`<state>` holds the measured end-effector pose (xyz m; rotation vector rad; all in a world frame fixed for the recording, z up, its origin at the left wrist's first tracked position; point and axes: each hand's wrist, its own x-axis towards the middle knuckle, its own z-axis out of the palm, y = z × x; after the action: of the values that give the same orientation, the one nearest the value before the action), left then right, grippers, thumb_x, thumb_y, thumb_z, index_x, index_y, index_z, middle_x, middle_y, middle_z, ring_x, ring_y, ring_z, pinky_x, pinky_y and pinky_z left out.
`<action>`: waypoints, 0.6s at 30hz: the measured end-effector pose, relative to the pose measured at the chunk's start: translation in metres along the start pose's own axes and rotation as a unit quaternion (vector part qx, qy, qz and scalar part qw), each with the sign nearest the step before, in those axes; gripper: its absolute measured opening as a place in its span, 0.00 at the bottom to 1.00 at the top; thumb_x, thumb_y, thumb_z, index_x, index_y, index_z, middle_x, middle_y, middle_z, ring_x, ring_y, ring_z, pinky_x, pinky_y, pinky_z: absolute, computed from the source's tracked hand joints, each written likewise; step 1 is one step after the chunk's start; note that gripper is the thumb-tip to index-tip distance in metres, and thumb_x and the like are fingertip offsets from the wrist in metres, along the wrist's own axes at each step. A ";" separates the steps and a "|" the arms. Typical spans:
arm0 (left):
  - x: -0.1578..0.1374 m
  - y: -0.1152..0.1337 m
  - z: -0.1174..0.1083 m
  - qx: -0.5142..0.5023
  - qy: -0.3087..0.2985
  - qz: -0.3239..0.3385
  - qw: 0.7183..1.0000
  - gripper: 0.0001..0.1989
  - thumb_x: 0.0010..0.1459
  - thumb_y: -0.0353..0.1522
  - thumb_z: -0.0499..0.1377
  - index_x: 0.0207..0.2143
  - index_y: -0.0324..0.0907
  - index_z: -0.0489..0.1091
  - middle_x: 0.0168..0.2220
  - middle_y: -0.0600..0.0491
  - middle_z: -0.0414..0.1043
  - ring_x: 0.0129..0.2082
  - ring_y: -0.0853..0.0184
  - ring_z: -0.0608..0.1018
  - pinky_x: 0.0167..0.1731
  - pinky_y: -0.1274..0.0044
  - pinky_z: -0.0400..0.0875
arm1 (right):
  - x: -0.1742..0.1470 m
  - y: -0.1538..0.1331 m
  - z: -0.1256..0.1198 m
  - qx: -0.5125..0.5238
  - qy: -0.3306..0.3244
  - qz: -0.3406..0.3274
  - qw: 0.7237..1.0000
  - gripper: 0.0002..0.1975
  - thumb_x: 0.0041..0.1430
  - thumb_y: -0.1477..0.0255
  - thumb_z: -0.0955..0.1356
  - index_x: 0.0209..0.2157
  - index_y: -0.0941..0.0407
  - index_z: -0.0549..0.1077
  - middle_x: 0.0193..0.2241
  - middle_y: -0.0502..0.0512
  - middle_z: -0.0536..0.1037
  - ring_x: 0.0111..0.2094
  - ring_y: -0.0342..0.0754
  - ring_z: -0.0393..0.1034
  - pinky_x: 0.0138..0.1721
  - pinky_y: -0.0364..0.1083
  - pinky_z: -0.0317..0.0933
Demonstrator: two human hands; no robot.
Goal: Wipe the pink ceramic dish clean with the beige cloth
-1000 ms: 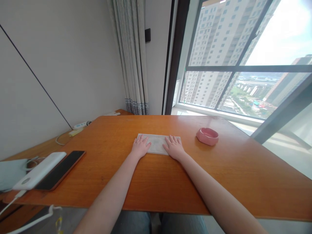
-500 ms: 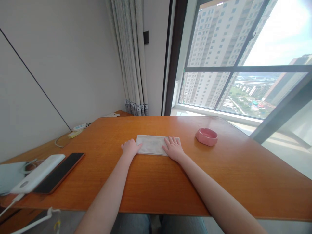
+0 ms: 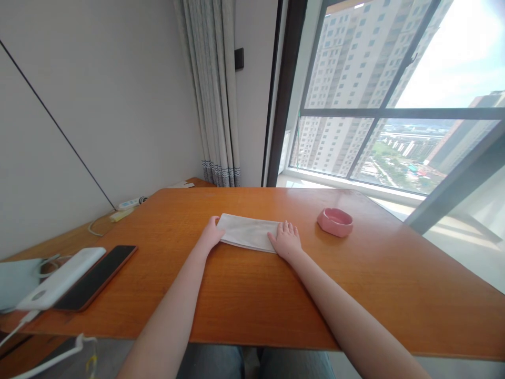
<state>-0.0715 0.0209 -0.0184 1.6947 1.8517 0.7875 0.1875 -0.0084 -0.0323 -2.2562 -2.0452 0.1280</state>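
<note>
There is one white cloth (image 3: 249, 233) on the one brown bench (image 3: 256, 295). It is folded into a long strip and lies near the middle, in front of the person. Two hands are on it, one at each end. The left hand (image 3: 211, 233) is curled around the left end and pinches it, with its thumb on top; the fingers behind the cloth are partly hidden. The right hand (image 3: 287, 242) lies flat on the right end with its fingers a little spread, and it does not grip.

One pink bowl (image 3: 334, 223) sits to the right of the right hand, not touching it. On the left side are two flat things next to each other: one black phone (image 3: 98, 278) and one white power bank (image 3: 61, 279), with one white cord (image 3: 29, 316) in its near end. Farther back, by the wall, is one white plug strip (image 3: 129, 203). Two legs in blue jeans (image 3: 215, 363) show below the bench.
</note>
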 end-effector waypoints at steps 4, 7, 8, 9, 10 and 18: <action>-0.005 0.007 0.001 -0.016 0.024 -0.010 1.000 0.36 0.49 0.27 0.57 0.60 0.39 0.48 0.45 0.44 0.71 0.42 0.60 0.75 0.42 0.72 0.67 | 0.000 0.001 0.001 0.008 0.000 0.001 1.000 0.38 0.61 0.55 0.52 0.62 0.70 0.48 0.63 0.71 0.45 0.64 0.59 0.36 0.61 0.53 0.32; -0.018 0.025 0.003 -0.095 0.085 0.015 0.992 0.38 0.51 0.29 0.56 0.62 0.41 0.42 0.42 0.47 0.73 0.39 0.63 0.76 0.43 0.72 0.68 | -0.002 -0.004 0.001 0.022 0.010 0.013 1.000 0.37 0.61 0.56 0.52 0.62 0.71 0.48 0.63 0.71 0.45 0.64 0.59 0.37 0.61 0.53 0.34; -0.023 0.032 0.004 -0.128 0.113 0.037 0.985 0.38 0.52 0.30 0.56 0.62 0.42 0.41 0.42 0.48 0.73 0.39 0.64 0.76 0.43 0.72 0.68 | -0.004 -0.006 0.001 0.028 0.013 0.017 0.999 0.38 0.61 0.56 0.52 0.61 0.71 0.48 0.63 0.72 0.45 0.64 0.60 0.37 0.61 0.53 0.34; -0.029 0.038 0.007 -0.160 0.137 0.064 0.975 0.36 0.54 0.31 0.55 0.62 0.43 0.42 0.43 0.48 0.72 0.40 0.65 0.76 0.44 0.73 0.68 | -0.005 -0.010 0.001 0.034 0.016 0.018 0.999 0.38 0.61 0.56 0.53 0.61 0.72 0.48 0.63 0.72 0.46 0.64 0.60 0.37 0.61 0.53 0.35; -0.034 0.044 0.010 -0.187 0.152 0.092 0.966 0.35 0.55 0.33 0.54 0.62 0.44 0.42 0.44 0.49 0.72 0.41 0.66 0.75 0.44 0.74 0.68 | -0.007 -0.014 0.001 0.040 0.019 0.016 0.999 0.38 0.61 0.56 0.53 0.61 0.72 0.48 0.63 0.73 0.46 0.64 0.60 0.37 0.61 0.53 0.35; -0.060 0.067 0.051 -0.102 0.046 0.287 0.952 0.24 0.58 0.31 0.51 0.57 0.43 0.56 0.47 0.49 0.71 0.44 0.65 0.74 0.47 0.72 0.66 | -0.023 -0.044 0.001 0.119 0.026 -0.144 0.982 0.25 0.60 0.73 0.55 0.57 0.67 0.59 0.60 0.68 0.58 0.61 0.54 0.49 0.59 0.50 0.42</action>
<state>0.0174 -0.0307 -0.0079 2.1062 1.2688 1.2531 0.1417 -0.0268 -0.0275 -1.7877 -2.1701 0.2711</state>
